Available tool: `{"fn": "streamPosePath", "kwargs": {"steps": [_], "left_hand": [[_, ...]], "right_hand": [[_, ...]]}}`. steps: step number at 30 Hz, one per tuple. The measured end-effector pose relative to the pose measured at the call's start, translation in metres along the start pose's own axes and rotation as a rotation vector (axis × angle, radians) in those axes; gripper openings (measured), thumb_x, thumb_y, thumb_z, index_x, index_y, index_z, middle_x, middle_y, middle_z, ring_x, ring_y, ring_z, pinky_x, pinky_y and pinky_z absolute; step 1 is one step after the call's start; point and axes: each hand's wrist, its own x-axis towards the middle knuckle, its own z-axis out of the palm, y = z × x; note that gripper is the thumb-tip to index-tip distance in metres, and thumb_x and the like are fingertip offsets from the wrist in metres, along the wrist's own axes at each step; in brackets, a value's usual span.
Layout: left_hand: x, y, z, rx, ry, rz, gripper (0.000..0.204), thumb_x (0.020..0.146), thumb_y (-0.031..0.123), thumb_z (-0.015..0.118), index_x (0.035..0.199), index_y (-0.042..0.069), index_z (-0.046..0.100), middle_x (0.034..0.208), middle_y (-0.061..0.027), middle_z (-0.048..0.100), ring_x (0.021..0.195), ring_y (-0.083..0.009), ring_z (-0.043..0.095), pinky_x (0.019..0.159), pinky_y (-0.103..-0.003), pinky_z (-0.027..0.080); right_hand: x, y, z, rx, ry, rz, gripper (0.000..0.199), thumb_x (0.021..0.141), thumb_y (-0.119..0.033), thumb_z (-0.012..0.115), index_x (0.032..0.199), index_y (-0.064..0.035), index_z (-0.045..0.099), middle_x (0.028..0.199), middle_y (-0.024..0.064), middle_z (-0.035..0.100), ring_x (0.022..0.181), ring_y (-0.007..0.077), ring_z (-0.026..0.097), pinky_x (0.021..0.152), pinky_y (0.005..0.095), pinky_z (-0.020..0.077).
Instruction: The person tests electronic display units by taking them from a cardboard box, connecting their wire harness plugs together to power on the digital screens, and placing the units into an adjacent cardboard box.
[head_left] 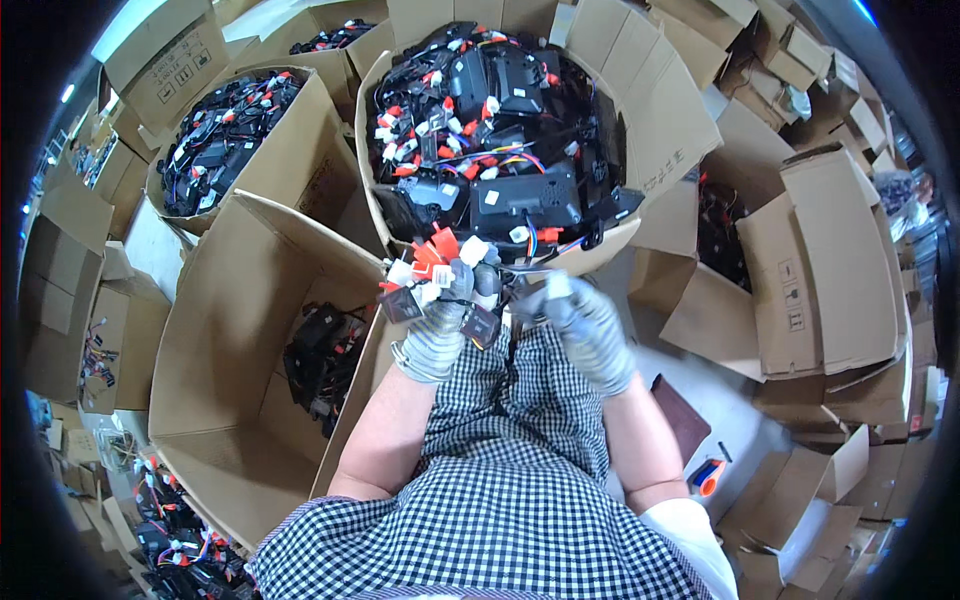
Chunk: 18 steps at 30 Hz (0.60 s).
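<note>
A checked apron (500, 470) fills the lower middle and hides the lap and whatever lies under it. Both bare forearms rise from it into grey knit gloves. The left hand (440, 325) is closed around a bundle of wires (430, 270): red and white plugs fan out above the fist, and a small dark part hangs just beside the knuckles. The right hand (585, 325) is blurred; its fingers curl inward toward the same bundle, but whether they grip a wire or only touch it cannot be told. The wires between the two hands are too tangled to follow.

Left of the left arm stands an open box (240, 330) with a small dark heap of harnesses at its bottom. Right of the knee an orange and blue tool (707, 477) lies on the floor. Beyond the hands, a full box (610, 120) holds black modules and more plugs, and farther boxes are cut off by the rim.
</note>
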Motion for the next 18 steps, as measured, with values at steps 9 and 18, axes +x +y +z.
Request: {"fn": "streamPosePath", "kwargs": {"steps": [9,18], "left_hand": [[-0.028,0.083,0.019,-0.019,-0.431,-0.248,0.045,0.093,0.025,0.052,0.128,0.0,0.037,0.109,-0.0101,0.049,0.089,-0.0151,0.054,0.073,-0.026,0.051],[-0.027,0.08,0.001,-0.812,-0.602,-0.729,0.043,0.094,0.032,0.047,0.125,0.003,0.047,0.105,0.0006,0.059,0.082,-0.0067,0.056,0.062,-0.02,0.045]], "right_hand": [[0.004,-0.06,-0.027,-0.79,-0.27,-0.015,0.019,0.088,-0.021,0.056,0.088,-0.0068,0.068,0.067,0.0037,0.06,0.06,0.01,0.054,0.054,0.027,0.0421],[0.004,-0.029,-0.053,-0.09,-0.461,0.284,0.014,0.085,-0.018,0.062,0.083,-0.0062,0.069,0.077,-0.0012,0.065,0.067,0.0038,0.055,0.056,0.0183,0.0409]]}}
